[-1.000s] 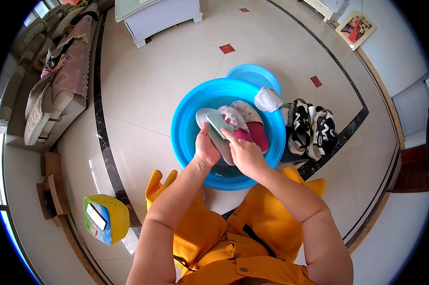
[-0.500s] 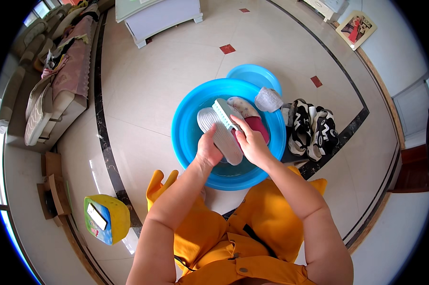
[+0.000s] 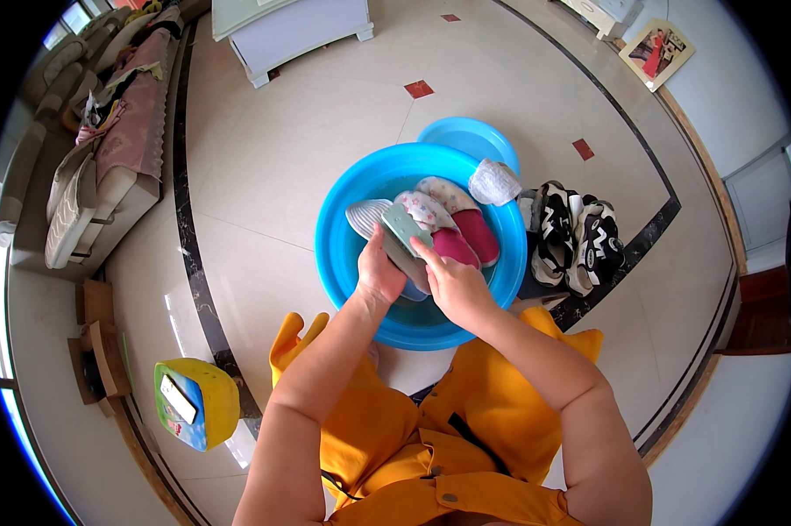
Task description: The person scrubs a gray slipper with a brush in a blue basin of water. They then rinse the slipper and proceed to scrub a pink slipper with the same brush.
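Observation:
A pale green scrub brush [image 3: 404, 225] is in the closed fingers of my right hand [image 3: 457, 285]. It lies against a greyish slipper [image 3: 404, 260], which my left hand [image 3: 381, 273] grips by its side. That slipper is tilted over the big blue basin [image 3: 332, 280], and the brush and my fingers cover much of it. Two floral slippers with dark pink toes, a nearer one [image 3: 430, 215] and a farther one [image 3: 478, 237], lie in the basin. A striped, pale piece [image 3: 366, 216] shows left of the brush; I cannot tell whether it belongs to the held slipper.
A wet-looking grey-white cloth [image 3: 494, 182] hangs over the basin's right rim. Behind stands a smaller blue basin [image 3: 470, 133]. Black-and-white sneakers [image 3: 595, 250] stand to the right. At left is a yellow stool [image 3: 224, 408] with a phone [image 3: 178, 399] on it.
The held slipper has turned from its ribbed sole facing up to a tilted position. Brush and right hand have shifted down and left, and more of the floral slippers shows.

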`<move>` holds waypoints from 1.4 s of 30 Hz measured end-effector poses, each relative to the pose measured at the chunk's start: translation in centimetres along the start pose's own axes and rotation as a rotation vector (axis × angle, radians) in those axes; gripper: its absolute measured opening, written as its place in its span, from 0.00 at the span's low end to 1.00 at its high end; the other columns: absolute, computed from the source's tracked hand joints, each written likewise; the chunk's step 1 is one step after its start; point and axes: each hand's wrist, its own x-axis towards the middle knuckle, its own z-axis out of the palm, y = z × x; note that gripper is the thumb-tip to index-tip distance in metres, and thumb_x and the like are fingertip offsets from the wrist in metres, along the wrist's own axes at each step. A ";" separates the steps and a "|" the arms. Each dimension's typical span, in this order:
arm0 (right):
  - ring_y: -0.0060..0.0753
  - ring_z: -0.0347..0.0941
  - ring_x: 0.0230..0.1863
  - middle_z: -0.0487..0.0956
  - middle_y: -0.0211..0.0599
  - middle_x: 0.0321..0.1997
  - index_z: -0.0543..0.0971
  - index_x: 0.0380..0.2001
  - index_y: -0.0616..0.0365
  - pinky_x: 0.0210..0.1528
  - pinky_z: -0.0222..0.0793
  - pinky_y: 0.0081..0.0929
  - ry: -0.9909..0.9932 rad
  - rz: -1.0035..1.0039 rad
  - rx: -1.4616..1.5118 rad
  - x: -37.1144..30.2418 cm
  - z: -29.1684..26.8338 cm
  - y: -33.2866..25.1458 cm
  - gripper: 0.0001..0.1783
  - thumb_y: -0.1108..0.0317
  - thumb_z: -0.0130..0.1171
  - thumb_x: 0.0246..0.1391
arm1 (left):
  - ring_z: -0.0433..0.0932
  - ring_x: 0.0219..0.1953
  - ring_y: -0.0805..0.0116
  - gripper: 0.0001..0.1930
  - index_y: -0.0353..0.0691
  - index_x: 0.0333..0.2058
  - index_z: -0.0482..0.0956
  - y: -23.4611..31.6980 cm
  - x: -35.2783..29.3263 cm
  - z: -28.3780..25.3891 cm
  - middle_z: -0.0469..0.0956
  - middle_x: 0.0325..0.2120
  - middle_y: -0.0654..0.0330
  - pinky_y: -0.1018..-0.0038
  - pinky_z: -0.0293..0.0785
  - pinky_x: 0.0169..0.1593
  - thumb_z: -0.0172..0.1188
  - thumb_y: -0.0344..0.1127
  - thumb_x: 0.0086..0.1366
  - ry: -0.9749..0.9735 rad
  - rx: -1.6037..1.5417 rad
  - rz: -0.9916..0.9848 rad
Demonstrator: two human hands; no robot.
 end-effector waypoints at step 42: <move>0.27 0.75 0.36 0.79 0.40 0.40 0.63 0.63 0.51 0.40 0.71 0.29 -0.078 0.414 0.922 2.4 0.3 1.2 0.30 0.67 0.58 0.57 | 0.67 0.56 0.51 0.28 0.39 0.58 0.65 2.0 0.4 -0.6 0.69 0.55 0.53 0.54 0.58 0.63 0.36 0.54 0.70 0.161 -0.062 0.029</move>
